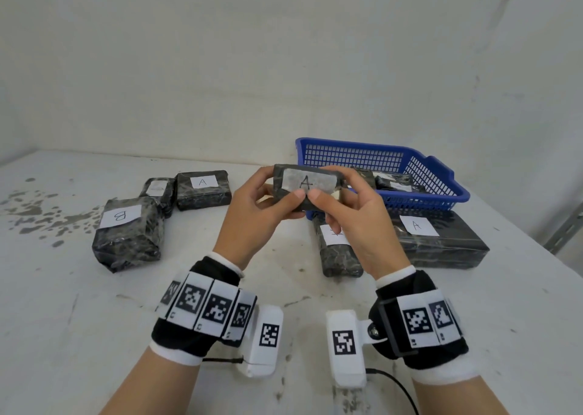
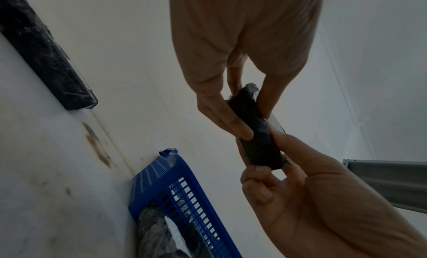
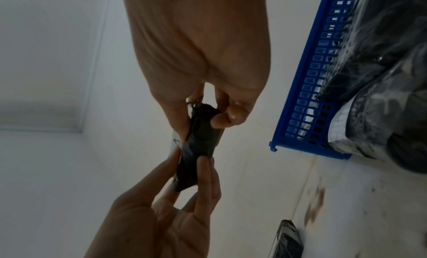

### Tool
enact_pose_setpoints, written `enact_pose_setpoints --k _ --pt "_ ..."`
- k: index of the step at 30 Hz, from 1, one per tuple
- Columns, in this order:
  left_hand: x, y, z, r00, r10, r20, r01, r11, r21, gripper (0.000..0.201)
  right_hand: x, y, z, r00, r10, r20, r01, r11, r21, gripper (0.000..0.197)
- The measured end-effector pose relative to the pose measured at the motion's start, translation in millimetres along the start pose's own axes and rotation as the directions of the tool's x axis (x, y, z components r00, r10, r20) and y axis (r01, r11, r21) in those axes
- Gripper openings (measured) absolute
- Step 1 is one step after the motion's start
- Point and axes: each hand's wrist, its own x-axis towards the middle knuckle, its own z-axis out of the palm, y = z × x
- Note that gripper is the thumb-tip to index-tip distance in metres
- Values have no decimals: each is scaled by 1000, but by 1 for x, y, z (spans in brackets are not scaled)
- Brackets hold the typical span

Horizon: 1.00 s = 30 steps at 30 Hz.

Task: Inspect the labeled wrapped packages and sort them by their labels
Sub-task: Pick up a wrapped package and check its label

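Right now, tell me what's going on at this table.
A person holds a small black plastic-wrapped package with a white label reading A above the white table, left hand and right hand each pinching one end. A blue plastic mesh basket behind holds more wrapped packages. Others lie on the table, including a package labelled B at the left.

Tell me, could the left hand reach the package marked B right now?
Probably not at once: the left hand is busy, its fingers gripping the package marked A together with the right hand. The B package lies uncovered on the table beside it, so once freed, likely yes.
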Motion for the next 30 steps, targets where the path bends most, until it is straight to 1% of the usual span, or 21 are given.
enact_pose_setpoints --k 5,11,13,15,18,19,23,26,30 --pt "0 0 0 999 26 -29 -26 1000 12 24 -1 -2 2 1000 -26 -1 26 999 -32 27" --pt "0 1 -2 998 34 -50 -32 999 40 19 -3 -4 5 1000 -5 -27 5 1000 -5 22" --pt "-1 2 -2 999 27 -42 -26 999 31 21 -3 -5 4 999 18 -36 -17 1000 21 21" --pt "-1 2 -1 999 19 -34 -19 1000 5 29 -3 -5 3 998 38 -47 -36 998 45 20" --pt "-1 3 0 1000 15 -17 -15 999 -30 35 -3 -5 1 999 31 -42 -29 998 48 13" --pt "-1 3 0 1000 16 -11 -17 999 -36 34 -3 -6 0 999 25 -32 -24 999 49 14" --pt "-1 3 -1 1000 0 18 1 998 -60 22 -2 -7 -2 999 45 -15 -43 994 100 27" --pt "0 0 -2 1000 -1 26 3 997 -82 7 -2 -4 -3 999 47 -4 -47 997 67 27" --pt "2 -2 -3 1000 -9 29 12 995 -97 22 -1 -2 -3 998 65 7 -66 997 48 23"
